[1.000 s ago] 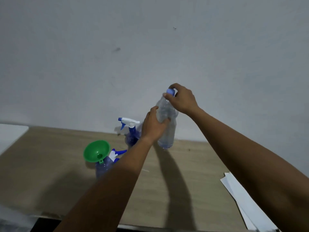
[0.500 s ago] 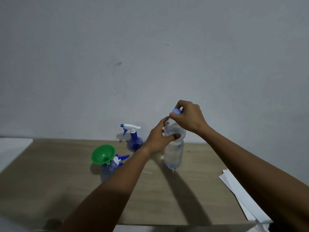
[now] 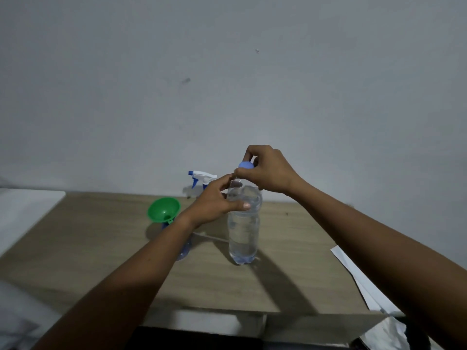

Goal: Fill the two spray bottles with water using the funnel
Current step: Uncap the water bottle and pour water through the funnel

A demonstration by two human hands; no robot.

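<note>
A clear plastic water bottle [image 3: 243, 236] stands upright on the wooden table [image 3: 290, 274]. My left hand [image 3: 217, 203] grips its shoulder. My right hand [image 3: 265, 170] pinches the blue cap [image 3: 245, 164] just above the bottle's neck; whether the cap still sits on the neck is unclear. A green funnel [image 3: 163, 209] sits in the mouth of one blue spray bottle [image 3: 185, 250], mostly hidden behind my left forearm. The second spray bottle's white and blue trigger head [image 3: 202, 178] shows by the wall behind my left hand.
White paper sheets [image 3: 358, 279] lie at the table's right edge. A white surface [image 3: 25, 213] adjoins the table on the left. A grey wall [image 3: 227, 84] rises directly behind the table. A thin white tube [image 3: 212, 237] lies beside the water bottle.
The water bottle has come down from the air and now rests on the table. My right hand stays at the cap, my left hand on the bottle's shoulder.
</note>
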